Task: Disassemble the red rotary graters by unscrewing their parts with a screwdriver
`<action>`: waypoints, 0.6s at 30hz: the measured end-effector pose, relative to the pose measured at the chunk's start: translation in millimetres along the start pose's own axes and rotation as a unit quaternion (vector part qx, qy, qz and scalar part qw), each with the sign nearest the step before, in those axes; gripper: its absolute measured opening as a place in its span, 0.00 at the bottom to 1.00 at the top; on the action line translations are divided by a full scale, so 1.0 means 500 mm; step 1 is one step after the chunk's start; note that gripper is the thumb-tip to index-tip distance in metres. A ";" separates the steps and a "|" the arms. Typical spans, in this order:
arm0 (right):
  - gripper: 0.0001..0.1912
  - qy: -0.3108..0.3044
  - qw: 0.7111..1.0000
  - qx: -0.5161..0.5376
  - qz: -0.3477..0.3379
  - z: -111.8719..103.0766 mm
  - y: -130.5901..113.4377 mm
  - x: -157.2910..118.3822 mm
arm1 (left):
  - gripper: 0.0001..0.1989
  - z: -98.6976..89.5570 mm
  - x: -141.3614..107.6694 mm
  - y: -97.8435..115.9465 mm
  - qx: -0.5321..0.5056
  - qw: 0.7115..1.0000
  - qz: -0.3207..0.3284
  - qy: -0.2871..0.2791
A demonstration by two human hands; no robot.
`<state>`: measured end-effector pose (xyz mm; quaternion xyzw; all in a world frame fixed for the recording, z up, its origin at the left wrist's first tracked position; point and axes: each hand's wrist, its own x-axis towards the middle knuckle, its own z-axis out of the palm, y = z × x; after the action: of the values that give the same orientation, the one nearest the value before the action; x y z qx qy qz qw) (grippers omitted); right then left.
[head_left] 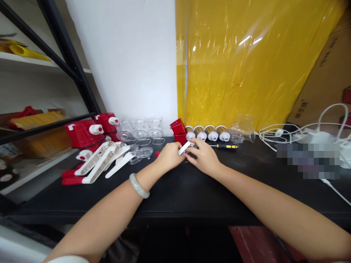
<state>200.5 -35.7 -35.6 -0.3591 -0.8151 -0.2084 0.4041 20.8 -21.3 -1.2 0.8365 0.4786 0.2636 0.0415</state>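
Above the black table, both hands meet at a small white plastic lever-like piece (184, 147). My left hand (171, 155) is closed round its lower end. My right hand (204, 155) has its fingers bent and pinched at the piece's upper right end; the fingertips partly hide it. Just behind the hands stand red plastic hoppers (177, 128), one on top of another. Next to them lies a row of metal grater drums (211, 133) with white ends. A screwdriver (227, 146) with a yellow and black handle lies right of my right hand.
Red grater bodies (83, 133), white crank handles with red grips (94, 164) and clear plastic parts (141, 131) fill the left of the black table (178, 197). More clear parts (242, 129) stand right of the drums. White cables (270, 137) lie at the far right.
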 end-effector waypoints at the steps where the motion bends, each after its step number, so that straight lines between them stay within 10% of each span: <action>1: 0.09 0.006 1.000 0.000 0.005 0.000 0.000 0.000 | 0.04 0.003 -0.001 0.000 -0.002 1.000 0.003 0.002; 18: 0.08 -0.008 0.998 -0.007 0.059 0.001 -0.011 0.001 | 0.08 0.010 -0.007 0.011 0.028 0.999 -0.028 -0.003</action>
<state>196.0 -38.7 -35.5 -0.4107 -0.7945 -0.1868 0.4065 26.0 -26.2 -5.0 0.8246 0.5086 0.2464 0.0266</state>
